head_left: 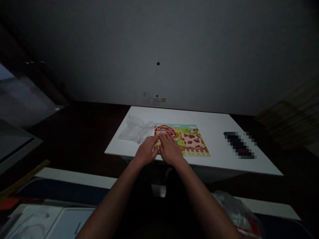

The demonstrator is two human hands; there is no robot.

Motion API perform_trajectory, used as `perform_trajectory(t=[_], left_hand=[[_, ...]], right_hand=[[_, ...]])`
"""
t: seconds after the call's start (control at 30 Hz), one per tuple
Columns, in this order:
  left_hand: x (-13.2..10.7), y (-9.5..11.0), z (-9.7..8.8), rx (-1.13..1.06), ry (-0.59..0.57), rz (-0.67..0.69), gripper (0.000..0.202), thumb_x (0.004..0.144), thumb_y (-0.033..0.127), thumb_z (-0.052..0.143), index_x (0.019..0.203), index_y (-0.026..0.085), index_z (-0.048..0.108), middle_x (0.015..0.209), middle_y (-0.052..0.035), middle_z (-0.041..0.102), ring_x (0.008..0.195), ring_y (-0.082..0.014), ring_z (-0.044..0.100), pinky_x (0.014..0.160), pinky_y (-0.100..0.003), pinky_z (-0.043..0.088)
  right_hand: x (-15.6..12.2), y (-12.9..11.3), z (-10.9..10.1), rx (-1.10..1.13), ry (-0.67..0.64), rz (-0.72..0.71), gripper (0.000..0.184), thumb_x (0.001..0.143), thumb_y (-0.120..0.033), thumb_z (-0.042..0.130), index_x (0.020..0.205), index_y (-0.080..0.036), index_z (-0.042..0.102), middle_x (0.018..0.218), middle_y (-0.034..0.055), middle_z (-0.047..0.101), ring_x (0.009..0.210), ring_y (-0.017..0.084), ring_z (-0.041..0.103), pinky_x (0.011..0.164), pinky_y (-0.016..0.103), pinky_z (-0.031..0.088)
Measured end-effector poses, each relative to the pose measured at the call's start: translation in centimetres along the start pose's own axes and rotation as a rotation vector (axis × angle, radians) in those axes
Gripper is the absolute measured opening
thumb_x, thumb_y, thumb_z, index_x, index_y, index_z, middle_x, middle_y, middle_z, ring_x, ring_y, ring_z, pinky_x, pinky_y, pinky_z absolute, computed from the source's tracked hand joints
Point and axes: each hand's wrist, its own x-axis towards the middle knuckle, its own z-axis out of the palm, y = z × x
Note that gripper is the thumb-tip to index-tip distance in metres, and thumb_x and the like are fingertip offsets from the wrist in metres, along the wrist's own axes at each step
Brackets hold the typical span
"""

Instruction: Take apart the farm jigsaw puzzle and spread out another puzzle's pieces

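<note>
Bright farm picture [203,152], red barn [164,127], brown-spotted cow [193,140]; hands [171,151] over its left; grip unclear.

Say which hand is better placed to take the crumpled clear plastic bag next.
Probably the left hand: it is nearer the bag, while the right hand is farther, over the colourful rectangular farm picture.

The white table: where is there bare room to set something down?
Bare room on the white table shows between the farm picture and the dark pixelated object, and along the far edge, behind the picture. It is crowded toward the left, where the crumpled plastic, left hand and right hand come close together.
</note>
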Motion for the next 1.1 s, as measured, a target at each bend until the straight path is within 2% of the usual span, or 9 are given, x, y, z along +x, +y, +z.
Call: perform_trajectory(t=[0.1,0.17,0.27,0.43,0.63,0.77,0.87,0.97,1.1], left_hand=[[-0.4,0.4,1.1,0.111,-0.223,-0.018,0.062,0.101,0.037,0.056,0.156,0.010,0.046,0.162,-0.0229,0.048,0.152,-0.0331,0.045,0.125,-0.053,0.039],[-0.4,0.8,1.5,0.178,-0.333,-0.010,0.074,0.102,0.048,0.056,0.161,0.007,0.039,0.170,-0.0244,0.035,0.159,-0.0361,0.034,0.130,-0.056,0.031],[-0.3,1.2,2.0,0.228,-0.391,-0.002,0.080,0.102,0.056,0.057,0.163,0.008,0.037,0.173,-0.0233,0.030,0.161,-0.0376,0.028,0.131,-0.055,0.028],[-0.7,1.4,2.1,0.210,-0.345,-0.002,0.073,0.104,0.054,0.055,0.162,0.014,0.041,0.171,-0.0185,0.037,0.159,-0.0355,0.034,0.129,-0.052,0.032],[0.0,1.7,1.4,0.158,-0.305,0.006,0.055,0.103,0.044,0.060,0.150,0.016,0.056,0.163,-0.0160,0.049,0.150,-0.0325,0.047,0.126,-0.048,0.038],[1.7,1.9,0.8,0.164,-0.395,-0.021,0.041,0.102,0.043,0.064,0.136,0.020,0.068,0.150,-0.0149,0.060,0.135,-0.0327,0.060,0.112,-0.046,0.053],[3.1,2.3,0.7,0.286,-0.504,-0.004,0.038,0.102,0.041,0.064,0.133,0.019,0.069,0.141,-0.0176,0.064,0.128,-0.0362,0.063,0.099,-0.047,0.060],[3.8,2.9,0.9,0.413,-0.599,0.053,0.036,0.105,0.035,0.057,0.132,0.014,0.069,0.135,-0.0221,0.066,0.126,-0.0388,0.064,0.093,-0.049,0.061],[3.7,3.3,1.5,0.459,-0.637,0.134,0.038,0.106,0.028,0.049,0.132,0.007,0.066,0.144,-0.0301,0.060,0.132,-0.0438,0.060,0.090,-0.053,0.062]], right_hand=[[0.4,2.4,1.2,0.002,-0.054,0.035,0.057,0.104,-0.018,0.042,0.159,-0.006,0.048,0.166,0.0189,0.045,0.160,0.030,0.033,0.132,0.049,0.025],[0.8,3.8,1.0,0.010,-0.056,0.036,0.057,0.103,-0.017,0.040,0.159,-0.006,0.049,0.167,0.0184,0.044,0.160,0.028,0.034,0.132,0.047,0.026],[1.3,4.9,0.4,0.038,-0.070,0.024,0.055,0.105,-0.017,0.040,0.158,-0.008,0.051,0.167,0.0178,0.044,0.159,0.026,0.035,0.132,0.045,0.027],[1.1,5.3,0.2,0.050,-0.071,0.026,0.054,0.107,-0.020,0.037,0.157,-0.012,0.053,0.167,0.0144,0.045,0.159,0.025,0.035,0.132,0.044,0.027],[0.9,5.2,0.9,0.036,-0.071,0.040,0.057,0.104,-0.019,0.043,0.158,-0.007,0.050,0.168,0.0162,0.043,0.160,0.028,0.034,0.133,0.045,0.025],[1.0,5.2,0.9,0.153,0.011,0.125,0.054,0.099,-0.014,0.043,0.151,-0.014,0.060,0.161,0.0139,0.053,0.154,0.026,0.043,0.129,0.047,0.032],[1.0,6.1,0.4,0.382,0.142,0.211,0.050,0.095,-0.013,0.042,0.135,-0.018,0.071,0.143,0.0103,0.069,0.137,0.024,0.061,0.121,0.045,0.045],[0.6,7.3,-0.2,0.608,0.245,0.225,0.047,0.089,-0.015,0.042,0.124,-0.020,0.073,0.129,0.0069,0.076,0.123,0.023,0.069,0.112,0.044,0.052],[-0.7,7.7,-1.0,0.587,0.313,0.173,0.041,0.086,-0.018,0.047,0.117,-0.020,0.074,0.122,0.0077,0.077,0.117,0.025,0.070,0.109,0.044,0.053]])
